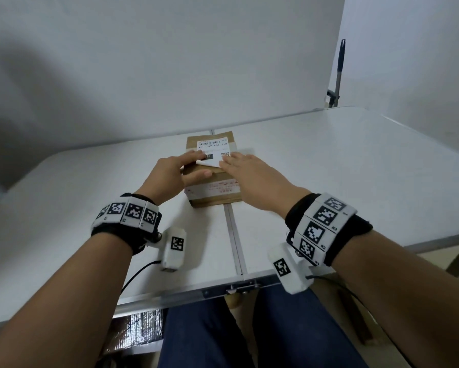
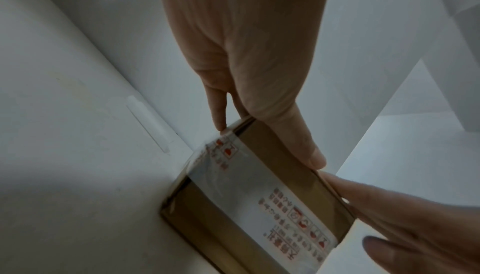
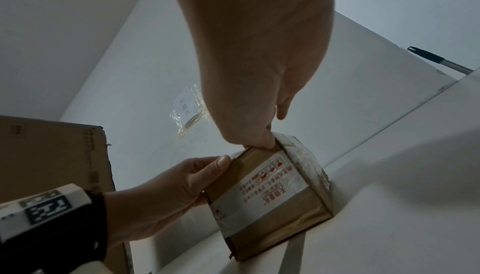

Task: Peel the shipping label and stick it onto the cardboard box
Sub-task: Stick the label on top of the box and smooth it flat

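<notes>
Cardboard box (image 1: 217,201) lying lengthwise away, shipping label (image 1: 212,146) on far end, near edge curled, left hand (image 1: 170,173), right hand (image 1: 252,179) pressing flat-fingered.

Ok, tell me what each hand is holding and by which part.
Nothing is gripped. The left hand and right hand press straight fingers on the white shipping label atop the brown cardboard box; the label's near edge curls up.

Both forearms reach forward, side by side. The left hand (image 1: 174,172) lies palm down, its fingers straight and the thumb spread out to the right. The right hand (image 1: 252,179) is flat too, fingers stretched forward and close together.
</notes>
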Demonstrator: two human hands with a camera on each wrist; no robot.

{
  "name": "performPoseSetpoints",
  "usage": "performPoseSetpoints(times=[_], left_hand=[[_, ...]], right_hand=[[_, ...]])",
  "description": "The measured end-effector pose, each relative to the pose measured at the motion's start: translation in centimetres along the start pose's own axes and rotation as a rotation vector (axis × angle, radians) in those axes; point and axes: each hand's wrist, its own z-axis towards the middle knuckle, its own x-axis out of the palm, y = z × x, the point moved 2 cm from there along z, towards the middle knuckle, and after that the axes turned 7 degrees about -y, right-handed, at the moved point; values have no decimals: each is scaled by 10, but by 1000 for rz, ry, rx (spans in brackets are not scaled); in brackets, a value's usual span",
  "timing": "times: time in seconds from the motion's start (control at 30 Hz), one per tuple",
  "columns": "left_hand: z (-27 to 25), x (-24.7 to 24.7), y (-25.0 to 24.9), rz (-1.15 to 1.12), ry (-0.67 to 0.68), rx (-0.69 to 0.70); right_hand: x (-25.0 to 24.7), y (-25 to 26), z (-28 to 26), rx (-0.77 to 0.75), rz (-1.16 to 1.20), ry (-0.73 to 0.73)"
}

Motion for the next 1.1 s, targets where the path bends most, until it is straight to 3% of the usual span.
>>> performPoseSetpoints(times=[0.23, 0.57, 1.1], left_hand=[[-2, -1, -3, -9, 29, 1], [0, -7, 4, -91, 137, -12], [1, -2, 12, -101, 75, 21]], right_hand=[[0, 4, 19, 54, 62, -27], [11, 5, 44, -55, -72, 76], [21, 34, 36, -93, 13, 5]])
